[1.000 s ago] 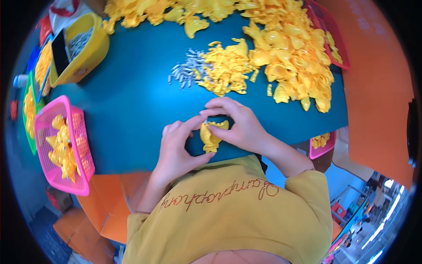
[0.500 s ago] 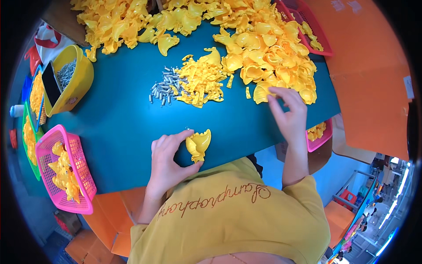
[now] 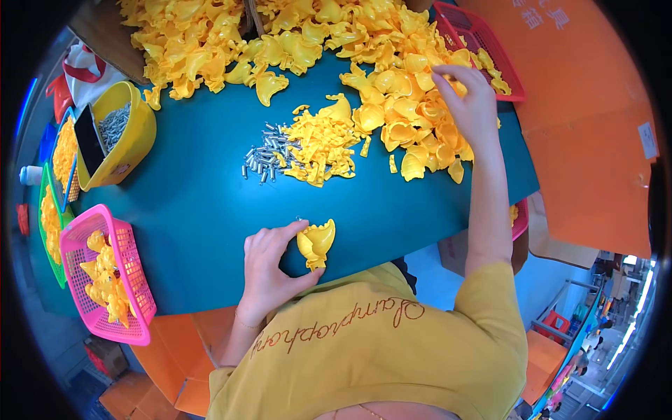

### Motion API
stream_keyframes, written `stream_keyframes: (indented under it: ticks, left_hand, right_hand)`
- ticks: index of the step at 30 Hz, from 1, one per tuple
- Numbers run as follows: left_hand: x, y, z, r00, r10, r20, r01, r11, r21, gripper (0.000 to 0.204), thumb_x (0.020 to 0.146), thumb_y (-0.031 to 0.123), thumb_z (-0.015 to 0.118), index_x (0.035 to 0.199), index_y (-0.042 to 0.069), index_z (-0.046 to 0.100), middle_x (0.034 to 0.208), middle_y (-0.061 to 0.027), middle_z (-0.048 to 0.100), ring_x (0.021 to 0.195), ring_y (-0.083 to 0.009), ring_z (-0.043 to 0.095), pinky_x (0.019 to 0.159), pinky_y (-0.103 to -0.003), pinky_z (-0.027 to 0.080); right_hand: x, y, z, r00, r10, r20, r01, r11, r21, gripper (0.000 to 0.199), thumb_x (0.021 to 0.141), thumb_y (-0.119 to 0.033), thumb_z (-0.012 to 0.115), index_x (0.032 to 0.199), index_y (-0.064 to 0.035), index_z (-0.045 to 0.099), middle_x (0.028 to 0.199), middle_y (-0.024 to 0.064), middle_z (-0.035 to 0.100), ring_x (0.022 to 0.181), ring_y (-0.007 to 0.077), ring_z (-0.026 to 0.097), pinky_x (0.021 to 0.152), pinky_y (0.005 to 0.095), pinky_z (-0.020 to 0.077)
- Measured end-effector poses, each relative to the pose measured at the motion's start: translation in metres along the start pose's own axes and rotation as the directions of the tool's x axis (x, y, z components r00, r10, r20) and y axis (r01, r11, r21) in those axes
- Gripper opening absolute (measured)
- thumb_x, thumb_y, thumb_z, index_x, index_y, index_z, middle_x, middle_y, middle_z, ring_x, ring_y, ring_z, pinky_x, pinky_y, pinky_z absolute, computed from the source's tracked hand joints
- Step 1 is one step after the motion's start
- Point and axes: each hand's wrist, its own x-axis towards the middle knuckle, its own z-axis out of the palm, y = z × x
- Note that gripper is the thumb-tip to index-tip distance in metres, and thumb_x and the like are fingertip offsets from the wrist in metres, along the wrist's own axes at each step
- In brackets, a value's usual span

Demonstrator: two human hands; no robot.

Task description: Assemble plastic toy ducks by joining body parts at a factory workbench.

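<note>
My left hand (image 3: 269, 264) is closed around the edge of a curved yellow plastic shell piece (image 3: 317, 241), near the table's front edge. Its thumb is at the narrow lower end and its index finger at the top left, by a small metal bit. My right hand (image 3: 477, 105) reaches over the heap of yellow shell halves (image 3: 406, 105) at the right. Its thumb and index finger are bent with a small gap between them, and no piece shows in its grasp. Small yellow parts (image 3: 325, 143) lie mid-table beside a pile of metal pins (image 3: 264, 157).
At the left stand a yellow tub (image 3: 140, 143) of metal pieces with a dark phone-like slab on it, and a pink basket (image 3: 143, 297) holding yellow assembled pieces. A red basket (image 3: 509, 63) sits at the far right by an orange carton (image 3: 581, 119). More yellow shells (image 3: 189, 42) cover the back.
My right hand has moved farther away across the heap, from its near edge toward the red basket. My left hand keeps its hold on the shell piece. The whole view has shifted slightly.
</note>
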Motion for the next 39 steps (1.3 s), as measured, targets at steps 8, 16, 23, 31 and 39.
stream_keyframes:
  ticks: [8, 16, 23, 31, 39]
  left_hand:
    - [0.001, -0.001, -0.001, 0.999, 0.04, -0.012, -0.04, 0.999, 0.008, 0.076, 0.061, 0.021, 0.095, 0.131, 0.017, 0.067, 0.106, 0.0009, 0.068, 0.087, -0.019, 0.055, 0.088, -0.034, 0.04]
    - [0.0, -0.001, -0.003, 0.997, -0.042, 0.058, 0.042, 0.999, 0.005, 0.073, 0.067, 0.025, 0.093, 0.134, 0.018, 0.064, 0.121, -0.0006, 0.07, 0.104, -0.0227, 0.061, 0.095, -0.037, 0.04]
    - [0.004, -0.003, 0.003, 0.998, 0.04, -0.042, -0.039, 0.999, 0.01, 0.076, 0.062, 0.021, 0.094, 0.132, 0.016, 0.065, 0.109, 0.0006, 0.067, 0.084, -0.0186, 0.055, 0.087, -0.034, 0.041]
    - [-0.001, -0.005, 0.006, 0.998, 0.011, -0.054, -0.01, 1.0, 0.021, 0.078, 0.062, 0.021, 0.094, 0.134, 0.015, 0.064, 0.108, 0.0006, 0.066, 0.084, -0.018, 0.055, 0.087, -0.034, 0.041]
    - [-0.002, -0.001, 0.001, 0.998, -0.053, -0.016, 0.053, 0.999, 0.001, 0.077, 0.067, 0.024, 0.093, 0.137, 0.018, 0.062, 0.113, -0.0005, 0.069, 0.091, -0.0212, 0.061, 0.09, -0.036, 0.042]
  right_hand:
    - [0.048, -0.05, 0.067, 0.849, -0.04, 0.527, 0.066, 0.997, -0.03, 0.034, 0.095, -0.032, 0.073, 0.12, -0.0086, 0.077, 0.109, 0.011, 0.077, 0.107, 0.0247, 0.069, 0.089, 0.0374, 0.0548]
    - [0.009, -0.093, 0.018, 0.792, 0.022, 0.61, -0.476, 0.647, 0.595, 0.045, 0.094, -0.023, 0.075, 0.136, -0.0099, 0.065, 0.105, 0.0022, 0.072, 0.102, 0.0131, 0.066, 0.093, 0.0309, 0.0504]
    - [-0.111, -0.087, 0.005, 0.482, -0.16, 0.861, -0.454, 0.796, 0.401, 0.031, 0.103, -0.02, 0.066, 0.131, -0.0071, 0.07, 0.107, 0.0061, 0.069, 0.102, 0.0185, 0.065, 0.092, 0.035, 0.0497]
    - [-0.169, -0.116, -0.007, 0.797, -0.101, 0.596, -0.02, 0.981, 0.193, 0.071, 0.074, -0.035, 0.092, 0.136, -0.0137, 0.067, 0.143, 0.0053, 0.062, 0.123, 0.0291, 0.056, 0.103, 0.0416, 0.0464]
    - [-0.165, -0.129, 0.02, 0.877, -0.107, 0.469, -0.172, 0.841, 0.513, 0.079, 0.068, -0.038, 0.095, 0.137, -0.0134, 0.066, 0.137, 0.0028, 0.067, 0.119, 0.0287, 0.056, 0.101, 0.0404, 0.0465]
